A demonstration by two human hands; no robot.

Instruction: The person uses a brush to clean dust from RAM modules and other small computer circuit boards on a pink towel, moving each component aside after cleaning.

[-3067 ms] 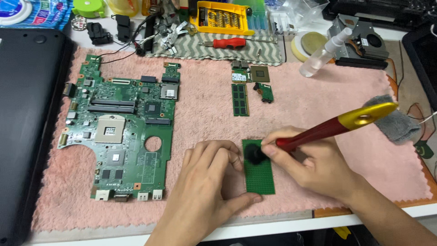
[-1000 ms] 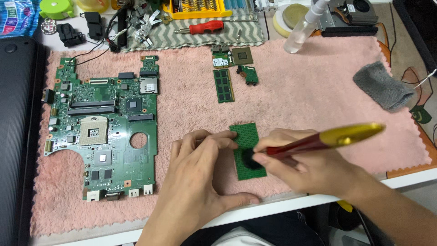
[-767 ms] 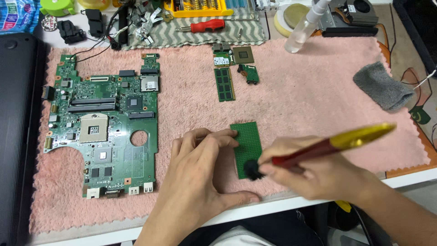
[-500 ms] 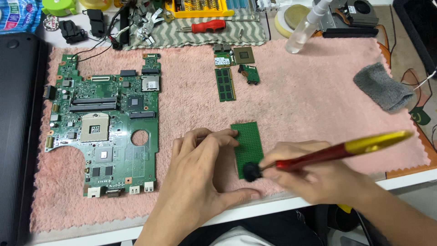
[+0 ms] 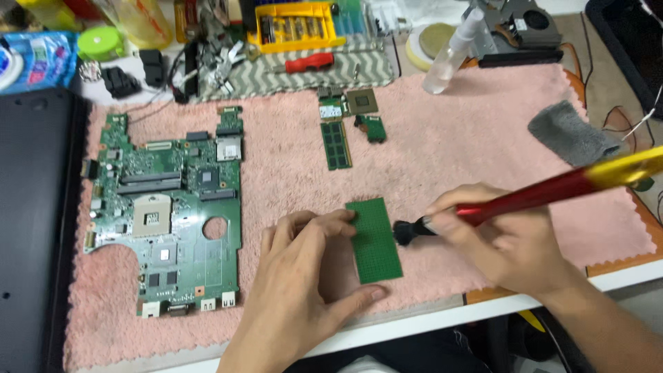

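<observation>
A small green rectangular board (image 5: 375,239) lies on the pink fleece mat (image 5: 442,138) near the table's front edge. My left hand (image 5: 304,283) rests flat on the mat, fingertips touching the board's left edge and thumb below it. My right hand (image 5: 511,242) grips a brush with a red and gold handle (image 5: 552,188). Its black bristle tip (image 5: 406,231) sits at the board's right edge.
A large green motherboard (image 5: 166,207) lies on the mat's left. A memory stick (image 5: 335,145) and small chips (image 5: 362,102) lie further back. A grey cloth (image 5: 570,132), spray bottle (image 5: 452,52), yellow bit case (image 5: 290,24), red screwdriver (image 5: 311,63) and black laptop shell (image 5: 31,228) surround the mat.
The brush tip has swept from the middle of the green board off to its right edge. My left hand has stayed holding the board in place.
</observation>
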